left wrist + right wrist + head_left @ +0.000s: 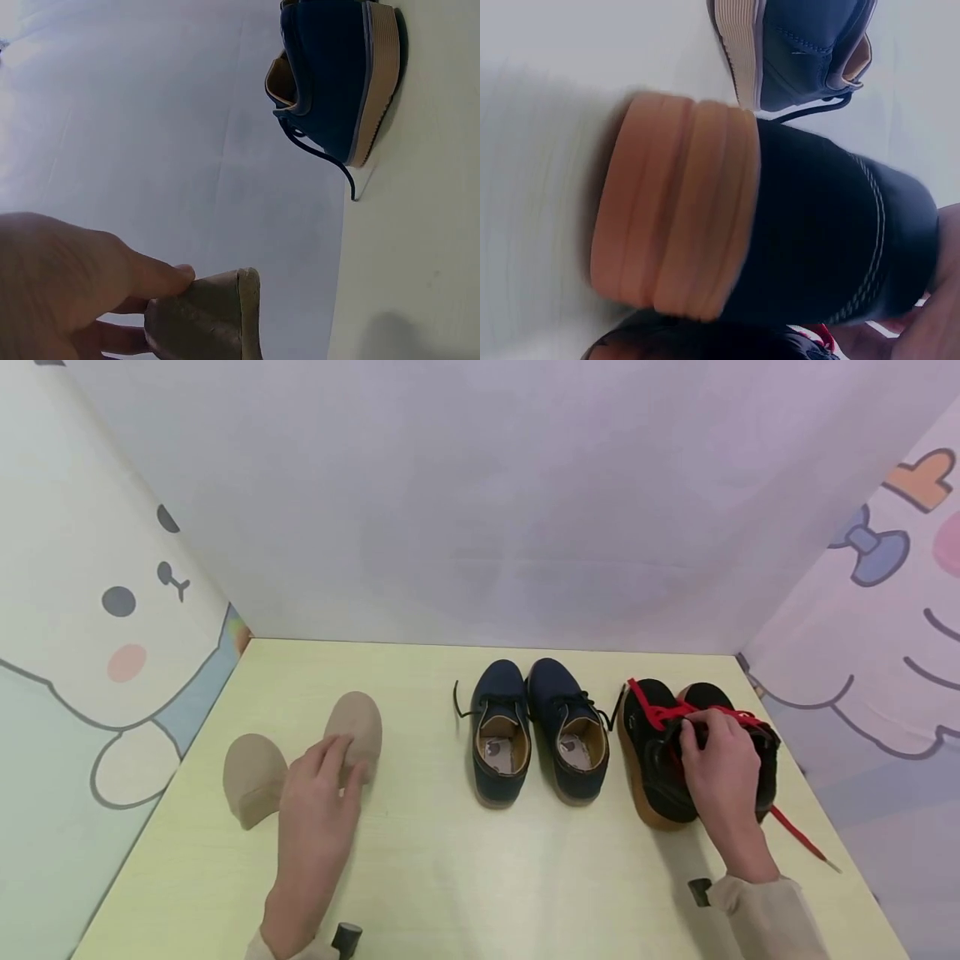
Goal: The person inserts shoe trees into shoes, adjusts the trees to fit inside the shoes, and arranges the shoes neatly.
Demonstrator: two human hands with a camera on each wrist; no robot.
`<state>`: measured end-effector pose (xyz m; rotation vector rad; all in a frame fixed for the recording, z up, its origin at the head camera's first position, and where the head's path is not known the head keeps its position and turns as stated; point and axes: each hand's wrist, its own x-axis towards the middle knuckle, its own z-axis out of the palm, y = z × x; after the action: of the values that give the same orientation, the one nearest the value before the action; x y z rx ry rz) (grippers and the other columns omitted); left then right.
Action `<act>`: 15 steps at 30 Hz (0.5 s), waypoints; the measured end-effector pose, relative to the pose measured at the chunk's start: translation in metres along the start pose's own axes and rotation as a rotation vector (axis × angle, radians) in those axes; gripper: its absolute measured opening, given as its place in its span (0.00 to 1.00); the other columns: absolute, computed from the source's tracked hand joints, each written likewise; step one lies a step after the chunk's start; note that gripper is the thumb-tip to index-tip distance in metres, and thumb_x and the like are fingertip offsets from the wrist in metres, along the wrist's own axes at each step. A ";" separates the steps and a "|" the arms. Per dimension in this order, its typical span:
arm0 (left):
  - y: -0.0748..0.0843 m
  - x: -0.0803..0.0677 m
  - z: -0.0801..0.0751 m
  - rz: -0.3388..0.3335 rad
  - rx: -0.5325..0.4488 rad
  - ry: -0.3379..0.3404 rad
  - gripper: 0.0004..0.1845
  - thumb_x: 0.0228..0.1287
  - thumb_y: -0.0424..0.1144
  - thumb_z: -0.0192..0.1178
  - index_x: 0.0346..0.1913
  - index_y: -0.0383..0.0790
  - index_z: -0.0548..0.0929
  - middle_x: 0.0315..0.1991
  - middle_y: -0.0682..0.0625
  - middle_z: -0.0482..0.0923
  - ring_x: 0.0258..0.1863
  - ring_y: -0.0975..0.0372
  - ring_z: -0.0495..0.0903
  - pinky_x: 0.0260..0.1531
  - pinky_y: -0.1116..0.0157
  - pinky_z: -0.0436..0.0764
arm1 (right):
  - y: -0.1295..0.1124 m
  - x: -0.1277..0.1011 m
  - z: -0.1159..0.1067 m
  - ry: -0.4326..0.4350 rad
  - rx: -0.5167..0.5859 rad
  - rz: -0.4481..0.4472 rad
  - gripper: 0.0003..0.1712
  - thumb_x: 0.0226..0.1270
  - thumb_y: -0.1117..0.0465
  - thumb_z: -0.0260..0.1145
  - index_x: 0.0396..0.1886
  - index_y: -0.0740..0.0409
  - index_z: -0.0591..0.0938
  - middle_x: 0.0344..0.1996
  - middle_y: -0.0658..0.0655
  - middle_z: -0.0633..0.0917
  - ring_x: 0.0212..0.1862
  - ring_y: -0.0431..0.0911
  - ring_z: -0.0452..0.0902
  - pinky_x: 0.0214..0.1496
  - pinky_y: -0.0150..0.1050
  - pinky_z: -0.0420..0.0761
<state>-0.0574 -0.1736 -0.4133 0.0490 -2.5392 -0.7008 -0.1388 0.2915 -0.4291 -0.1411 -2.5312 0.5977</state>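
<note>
My left hand [318, 810] pinches the near end of a beige, round-ended shoe-shaped piece [356, 718]. In the left wrist view, this piece [199, 315] appears raised off the table, thumb and fingers at its end. A matching beige piece [251, 768] lies just left of the hand. At the right, my right hand [723, 764] grips a pair of black shoes with red laces at their openings; the left black shoe [637, 772] shows more than the right one [705, 695]. Its brown sole [682, 202] fills the right wrist view; the fingertips are partly hidden.
Two dark blue lace-up shoes, one left [498, 685] and one right [551, 681], stand side by side mid-table, close to the black pair. A red lace [798, 835] trails toward the right edge of the table [480, 885]. A plain backdrop [480, 510] rises behind.
</note>
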 end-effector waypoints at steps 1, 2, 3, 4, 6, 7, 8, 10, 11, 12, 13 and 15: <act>0.003 0.000 -0.001 0.020 0.004 0.007 0.22 0.64 0.30 0.72 0.60 0.29 0.82 0.56 0.33 0.81 0.54 0.37 0.80 0.53 0.41 0.80 | 0.000 0.000 0.000 -0.004 -0.007 -0.002 0.10 0.75 0.63 0.65 0.46 0.67 0.82 0.45 0.71 0.85 0.49 0.69 0.80 0.52 0.68 0.76; 0.005 0.001 -0.001 0.041 0.008 0.015 0.21 0.65 0.30 0.71 0.60 0.28 0.82 0.55 0.32 0.81 0.53 0.37 0.80 0.52 0.41 0.81 | 0.000 0.000 -0.001 -0.008 -0.016 -0.005 0.10 0.75 0.63 0.65 0.47 0.66 0.82 0.45 0.71 0.86 0.49 0.69 0.80 0.50 0.68 0.77; 0.008 0.001 -0.001 0.061 0.012 0.024 0.21 0.66 0.30 0.70 0.60 0.27 0.82 0.55 0.32 0.81 0.53 0.37 0.80 0.50 0.42 0.82 | 0.000 0.000 -0.002 -0.013 -0.025 -0.010 0.10 0.75 0.62 0.65 0.47 0.66 0.82 0.45 0.70 0.86 0.49 0.69 0.80 0.49 0.67 0.77; 0.011 0.001 -0.002 0.080 0.019 0.033 0.20 0.66 0.29 0.70 0.59 0.27 0.82 0.55 0.32 0.81 0.52 0.37 0.80 0.48 0.42 0.82 | 0.001 0.000 -0.003 -0.017 -0.034 -0.018 0.09 0.75 0.62 0.66 0.47 0.65 0.83 0.44 0.70 0.86 0.48 0.68 0.80 0.48 0.67 0.77; 0.016 0.001 -0.001 0.111 0.030 0.055 0.20 0.66 0.29 0.70 0.59 0.27 0.82 0.54 0.32 0.81 0.50 0.37 0.81 0.46 0.43 0.83 | 0.002 0.000 -0.005 -0.025 -0.044 -0.039 0.08 0.74 0.63 0.67 0.46 0.64 0.83 0.44 0.69 0.86 0.46 0.68 0.80 0.46 0.66 0.77; 0.018 0.001 -0.001 0.124 0.035 0.064 0.20 0.65 0.29 0.70 0.59 0.28 0.82 0.54 0.33 0.82 0.50 0.38 0.81 0.46 0.43 0.84 | 0.003 0.001 -0.006 -0.027 -0.043 -0.055 0.08 0.74 0.63 0.67 0.46 0.63 0.83 0.43 0.69 0.86 0.46 0.67 0.80 0.45 0.66 0.77; 0.021 0.001 -0.001 0.136 0.040 0.072 0.20 0.64 0.29 0.71 0.58 0.28 0.83 0.53 0.33 0.82 0.50 0.38 0.81 0.46 0.44 0.84 | 0.005 0.001 -0.008 -0.031 -0.038 -0.071 0.07 0.73 0.64 0.68 0.46 0.63 0.84 0.43 0.69 0.86 0.46 0.67 0.80 0.45 0.66 0.77; 0.026 0.001 0.000 0.156 0.050 0.082 0.21 0.62 0.30 0.73 0.57 0.29 0.84 0.52 0.34 0.83 0.49 0.38 0.82 0.45 0.44 0.85 | 0.008 0.001 -0.010 -0.041 -0.026 -0.107 0.06 0.72 0.66 0.69 0.46 0.62 0.84 0.43 0.68 0.86 0.45 0.67 0.81 0.44 0.65 0.77; 0.029 0.000 0.000 0.164 0.053 0.085 0.21 0.61 0.30 0.74 0.57 0.30 0.84 0.52 0.34 0.83 0.49 0.39 0.82 0.45 0.45 0.85 | 0.009 0.002 -0.011 -0.048 -0.019 -0.121 0.06 0.71 0.67 0.69 0.46 0.61 0.85 0.43 0.68 0.86 0.45 0.66 0.81 0.44 0.65 0.77; 0.031 0.000 0.001 0.172 0.056 0.086 0.21 0.61 0.31 0.74 0.57 0.30 0.84 0.52 0.35 0.83 0.48 0.39 0.82 0.45 0.46 0.85 | 0.010 0.002 -0.012 -0.057 -0.016 -0.134 0.07 0.71 0.67 0.69 0.46 0.61 0.85 0.43 0.68 0.86 0.45 0.66 0.82 0.44 0.65 0.77; 0.033 0.000 0.001 0.182 0.060 0.086 0.21 0.60 0.31 0.75 0.56 0.31 0.84 0.52 0.35 0.83 0.48 0.39 0.82 0.44 0.46 0.85 | 0.011 0.003 -0.012 -0.066 -0.014 -0.144 0.07 0.70 0.67 0.70 0.46 0.61 0.85 0.43 0.68 0.86 0.45 0.66 0.82 0.44 0.65 0.78; 0.037 0.000 0.003 0.204 0.064 0.090 0.22 0.59 0.33 0.76 0.56 0.31 0.85 0.51 0.36 0.83 0.46 0.41 0.82 0.42 0.48 0.86 | 0.013 0.004 -0.014 -0.085 -0.014 -0.157 0.08 0.70 0.68 0.70 0.47 0.60 0.85 0.43 0.68 0.86 0.44 0.66 0.83 0.43 0.66 0.78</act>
<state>-0.0551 -0.1402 -0.3972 -0.1511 -2.4366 -0.5255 -0.1352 0.3095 -0.4224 0.0786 -2.5989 0.5336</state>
